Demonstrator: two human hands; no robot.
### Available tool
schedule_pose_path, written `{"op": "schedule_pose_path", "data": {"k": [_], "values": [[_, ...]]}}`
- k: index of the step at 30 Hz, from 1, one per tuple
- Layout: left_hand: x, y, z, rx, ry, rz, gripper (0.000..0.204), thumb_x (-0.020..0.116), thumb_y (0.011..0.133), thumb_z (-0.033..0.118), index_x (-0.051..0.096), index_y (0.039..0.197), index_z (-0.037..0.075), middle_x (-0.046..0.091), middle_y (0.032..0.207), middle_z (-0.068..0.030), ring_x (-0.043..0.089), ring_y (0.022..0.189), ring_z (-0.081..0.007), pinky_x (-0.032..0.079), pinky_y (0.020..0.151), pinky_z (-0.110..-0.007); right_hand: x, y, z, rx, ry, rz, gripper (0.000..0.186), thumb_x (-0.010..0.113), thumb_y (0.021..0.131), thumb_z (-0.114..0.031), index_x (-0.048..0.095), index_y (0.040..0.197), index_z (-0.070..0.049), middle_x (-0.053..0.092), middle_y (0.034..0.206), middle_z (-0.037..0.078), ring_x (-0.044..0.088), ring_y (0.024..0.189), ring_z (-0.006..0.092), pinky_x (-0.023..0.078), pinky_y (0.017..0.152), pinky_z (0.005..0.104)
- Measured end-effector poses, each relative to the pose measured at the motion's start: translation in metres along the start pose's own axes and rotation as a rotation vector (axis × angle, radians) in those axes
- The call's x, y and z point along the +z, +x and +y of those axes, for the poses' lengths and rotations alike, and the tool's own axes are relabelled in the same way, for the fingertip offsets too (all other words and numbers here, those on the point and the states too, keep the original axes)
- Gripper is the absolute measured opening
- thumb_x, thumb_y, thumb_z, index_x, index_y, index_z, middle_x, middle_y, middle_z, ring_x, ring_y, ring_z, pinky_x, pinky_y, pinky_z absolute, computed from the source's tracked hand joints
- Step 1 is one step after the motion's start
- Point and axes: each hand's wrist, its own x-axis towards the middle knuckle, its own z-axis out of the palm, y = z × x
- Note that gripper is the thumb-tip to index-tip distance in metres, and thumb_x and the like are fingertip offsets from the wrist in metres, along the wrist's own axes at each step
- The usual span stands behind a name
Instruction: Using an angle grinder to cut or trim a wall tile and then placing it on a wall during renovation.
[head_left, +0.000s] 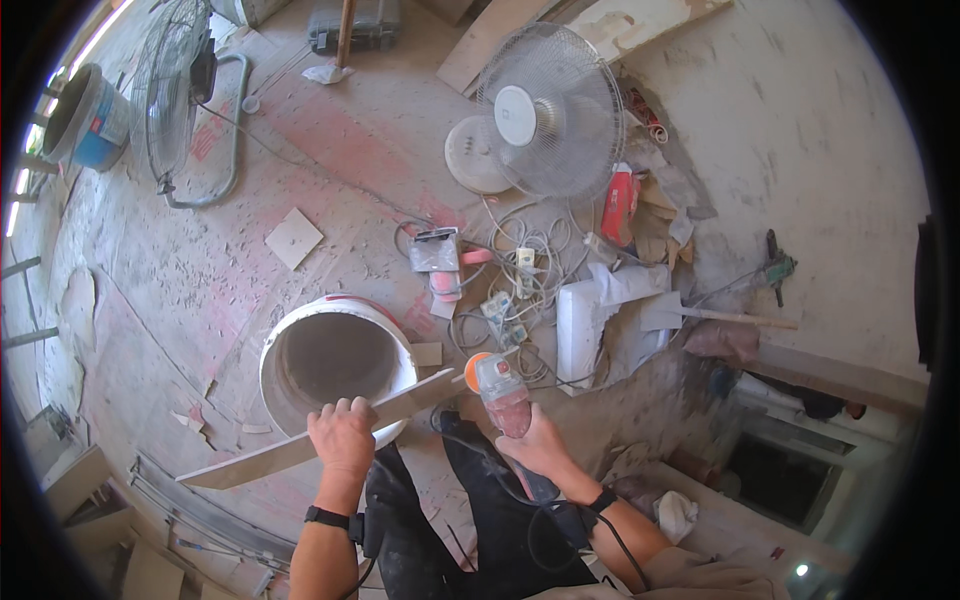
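A long, narrow tile strip (255,464) lies slantwise against the near rim of a white bucket (275,350). My left hand (342,432) is closed over the strip near its middle. In my right hand (540,447) is a red and grey angle grinder (503,395), its body gripped from the right side. The grinder's orange disc (478,371) is beside the strip's right end; whether they touch I cannot tell. The fingers of my right hand are partly hidden behind the tool.
Tangled cables and power strips (503,315) lie beyond the grinder, near a pink-handled tool (440,260). A white standing fan (550,115) and a metal floor fan (178,100) stand farther off. A square tile (294,238) lies on the dusty floor, and a torn white box (590,335) sits at right.
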Motion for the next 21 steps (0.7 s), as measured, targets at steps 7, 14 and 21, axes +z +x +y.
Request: {"op": "schedule_pose_path", "data": {"k": [7, 14, 21], "values": [[-0.006, 0.002, 0.002, 0.005, 0.008, 0.011, 0.017, 0.072, 0.084, 0.031, 0.064, 0.077, 0.017, 0.065, 0.078, -0.0019, 0.064, 0.081, -0.0256, 0.041, 0.073, -0.043, 0.013, 0.001, -0.001, 0.0, -0.068, -0.025, 0.064, 0.077, 0.072, -0.034, 0.051, 0.112, 0.008, 0.067, 0.103, 0.034, 0.066, 0.099, 0.0506, 0.053, 0.086, 0.0525], [-0.004, -0.004, 0.004, 0.006, 0.012, 0.031, 0.017, 0.073, 0.083, 0.029, 0.063, 0.077, 0.017, 0.064, 0.079, -0.001, 0.063, 0.081, -0.0248, 0.041, 0.074, -0.043, 0.013, 0.003, -0.005, -0.006, -0.083, -0.051, 0.062, 0.075, 0.073, -0.034, 0.051, 0.113, 0.008, 0.068, 0.1, 0.034, 0.066, 0.099, 0.0514, 0.053, 0.086, 0.0538], [-0.003, -0.004, 0.003, 0.002, -0.02, 0.044, 0.015, 0.073, 0.083, 0.026, 0.062, 0.076, 0.017, 0.064, 0.078, -0.0007, 0.063, 0.081, -0.0243, 0.041, 0.074, -0.043, 0.007, 0.009, 0.006, 0.046, -0.059, -0.029, 0.069, 0.078, 0.07, -0.035, 0.05, 0.116, 0.008, 0.068, 0.105, 0.033, 0.068, 0.099, 0.0479, 0.054, 0.086, 0.05]]}}
